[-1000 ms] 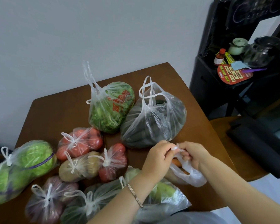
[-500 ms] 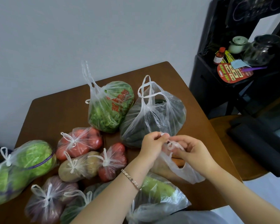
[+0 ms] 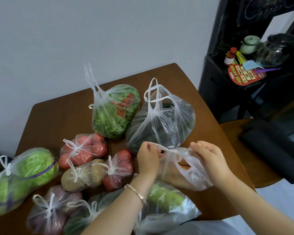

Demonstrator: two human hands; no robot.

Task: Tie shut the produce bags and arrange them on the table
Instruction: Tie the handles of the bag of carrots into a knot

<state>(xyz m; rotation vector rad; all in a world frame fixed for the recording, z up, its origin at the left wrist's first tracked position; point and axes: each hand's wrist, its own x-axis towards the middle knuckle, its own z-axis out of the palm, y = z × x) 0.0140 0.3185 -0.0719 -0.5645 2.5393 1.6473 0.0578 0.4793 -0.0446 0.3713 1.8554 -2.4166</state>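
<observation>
Both hands are clenched on a thin clear plastic bag of something orange-brown [image 3: 185, 177]. The left hand [image 3: 148, 158] pinches one handle strip in its curled fingers and the right hand [image 3: 209, 160] pinches the other, and the strips stretch between the two sets of fingertips, gathered midway. The bag's body lies on the brown wooden table [image 3: 61, 116], just below and between the fingers. Just beyond the knuckles sits a clear bag of dark vegetables [image 3: 161, 121], its handle loops standing loose. A bag of pale green produce [image 3: 165, 199] lies under the left wrist.
</observation>
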